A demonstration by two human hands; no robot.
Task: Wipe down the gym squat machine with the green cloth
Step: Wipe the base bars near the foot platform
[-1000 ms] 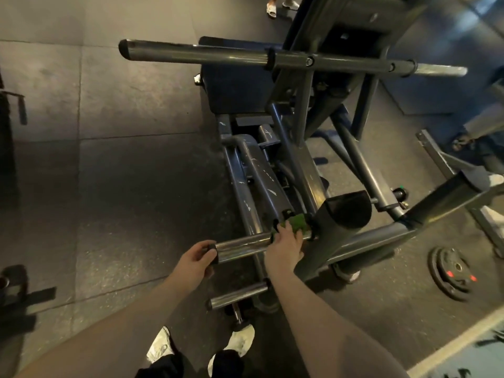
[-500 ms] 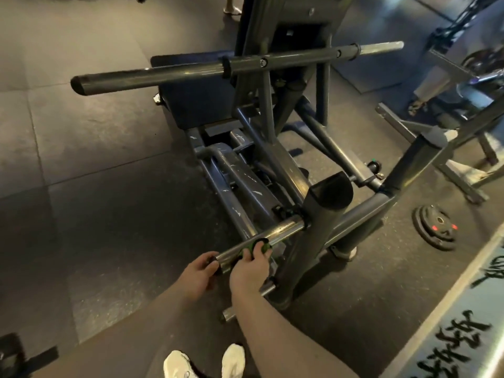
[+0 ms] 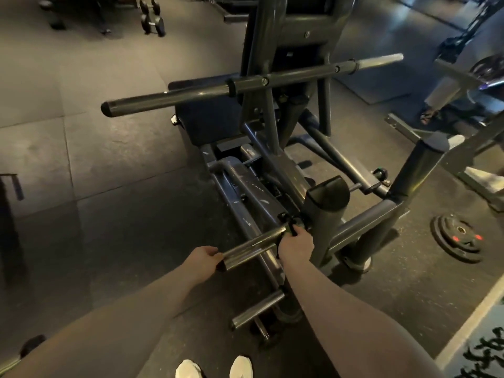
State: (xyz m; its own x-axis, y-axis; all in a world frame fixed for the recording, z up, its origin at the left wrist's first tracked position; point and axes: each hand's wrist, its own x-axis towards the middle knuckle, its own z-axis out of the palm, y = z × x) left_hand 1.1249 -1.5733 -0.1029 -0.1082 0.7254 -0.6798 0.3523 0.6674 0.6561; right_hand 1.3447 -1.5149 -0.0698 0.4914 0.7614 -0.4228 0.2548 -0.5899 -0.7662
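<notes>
From the head camera, the right hand (image 3: 296, 245) curls round the cloth (image 3: 295, 224), holding it against the inner end of the machine's (image 3: 321, 214) chrome peg (image 3: 252, 245). The left hand (image 3: 205, 259) grips the peg's free end, apart from the cloth. Fingers hide most of the cloth; only green scraps show.

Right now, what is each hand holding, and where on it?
Left hand grips the free end of the chrome peg. Right hand holds the green cloth wrapped around the peg's inner end.
</notes>
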